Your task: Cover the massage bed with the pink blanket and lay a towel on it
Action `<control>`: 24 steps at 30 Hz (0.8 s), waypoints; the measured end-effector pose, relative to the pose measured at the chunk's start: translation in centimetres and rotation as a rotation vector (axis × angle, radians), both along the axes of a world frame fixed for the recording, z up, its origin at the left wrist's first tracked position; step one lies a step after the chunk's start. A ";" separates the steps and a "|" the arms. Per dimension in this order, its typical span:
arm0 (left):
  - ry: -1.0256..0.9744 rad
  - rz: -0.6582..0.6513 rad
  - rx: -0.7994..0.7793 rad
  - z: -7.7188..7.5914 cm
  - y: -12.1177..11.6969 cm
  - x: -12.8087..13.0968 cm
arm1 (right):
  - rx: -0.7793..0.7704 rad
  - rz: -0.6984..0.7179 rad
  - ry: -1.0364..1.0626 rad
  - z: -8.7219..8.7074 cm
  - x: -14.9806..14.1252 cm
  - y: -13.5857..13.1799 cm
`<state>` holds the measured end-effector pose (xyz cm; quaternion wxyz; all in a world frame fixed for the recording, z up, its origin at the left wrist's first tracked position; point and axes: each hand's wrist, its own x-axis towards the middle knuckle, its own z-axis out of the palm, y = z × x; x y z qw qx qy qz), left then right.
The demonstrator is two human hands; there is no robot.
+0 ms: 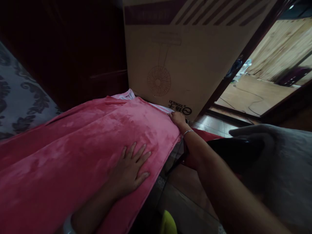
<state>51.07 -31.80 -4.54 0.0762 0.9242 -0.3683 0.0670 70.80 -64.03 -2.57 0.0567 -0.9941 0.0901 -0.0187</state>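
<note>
Spread before the cardboard box [195, 61], the pink cloth [85, 139] is best kept flat beneath the left hand [130, 170], its grip splayed, while the far edge, pinched in the grip of the right hand [178, 119], is drawn evenly taut

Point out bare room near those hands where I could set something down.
Widest is the pink cloth left of the left hand, running toward the patterned surface. A smaller patch lies between it and the right hand. It's crowded where that hand, the cloth's edge and the cardboard box lie close.
</note>
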 end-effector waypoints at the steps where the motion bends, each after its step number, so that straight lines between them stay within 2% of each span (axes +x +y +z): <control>1: 0.008 -0.002 -0.002 0.0 0.0 0.0 | -0.002 -0.007 -0.007 -0.1 -0.2 0.0; 4: 0.044 0.000 -0.006 0.1 0.1 0.0 | -0.002 -0.018 -0.003 0.0 -0.2 0.3; 11: 0.070 -0.040 -0.067 0.1 0.3 0.1 | 0.037 0.026 0.055 1.4 1.0 1.1; 17: 0.148 -0.030 -0.082 0.3 0.4 -0.1 | 0.043 0.016 0.008 0.3 0.5 1.8; 20: 0.189 -0.027 -0.089 0.4 0.4 -0.2 | 0.038 0.019 0.005 0.3 0.5 1.9; 24: 0.217 -0.020 -0.106 0.5 0.4 -0.4 | 0.021 0.082 -0.071 1.6 1.5 4.5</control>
